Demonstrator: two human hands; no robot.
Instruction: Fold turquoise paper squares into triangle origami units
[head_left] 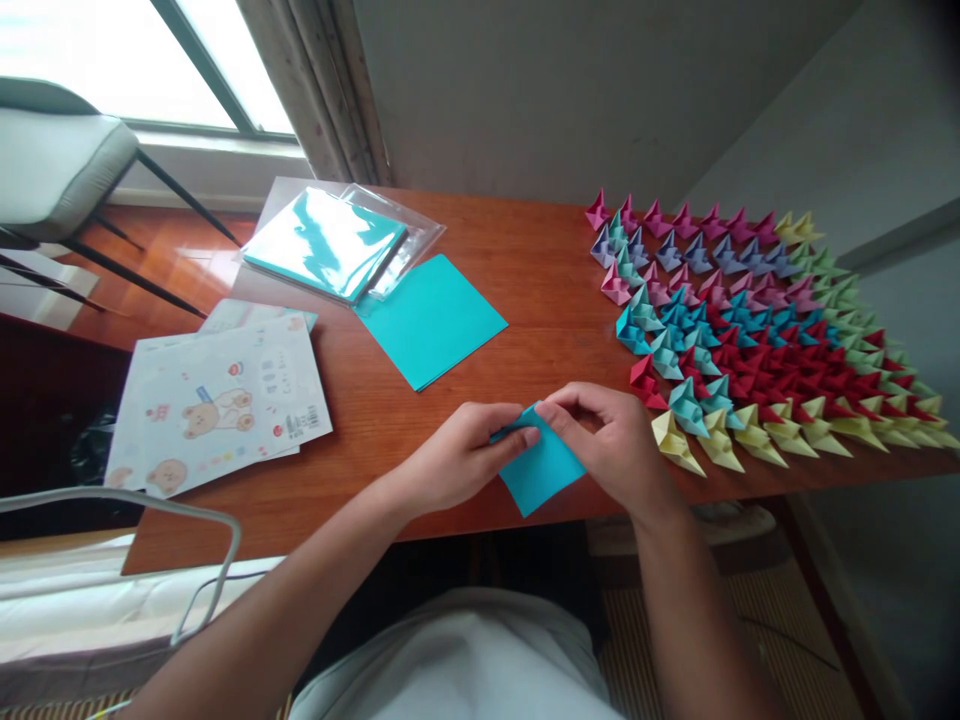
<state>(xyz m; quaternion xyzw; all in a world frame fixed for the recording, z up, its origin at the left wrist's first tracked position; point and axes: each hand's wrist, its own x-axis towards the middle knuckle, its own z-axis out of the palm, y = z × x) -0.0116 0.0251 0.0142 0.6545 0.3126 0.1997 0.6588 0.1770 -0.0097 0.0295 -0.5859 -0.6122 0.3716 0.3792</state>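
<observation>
- Holding, between two hands, near table edge: one blue paper (541,468), smaller than the flat squares nearby; judged part-folded, well short of a finished shape. Its layers cannot be counted from here.
- Left hand (461,450), at the paper's 10 o'clock: thumb flat on the upper face, fingers curled behind, closed on the sheet.
- Right hand (611,430), at 1 o'clock: thumb and forefinger pinched narrow on the top corner.
- Flat blue sheets (435,325), at 11 o'clock from the held piece: a thin stack, lying unfolded — stock not yet worked.
- Clear plastic pack (322,240), farther along 10 o'clock: glossy, with blue showing at its edges; contents cannot be counted.
- Folded paper shapes (757,375), from 1 to 3 o'clock: close rows, seemingly finished — magenta shapes (686,222) at the far side, yellow shapes (720,440) nearest, with purple, pink, blue, red and green among them. By far the larger share of the work on view.
- Bear-printed cards (225,400), at 9 o'clock: overlapping, apart from both hands.
- Wooden table (555,280): beneath all the above.
- Chair (75,160), at 10 o'clock: beyond the table.
</observation>
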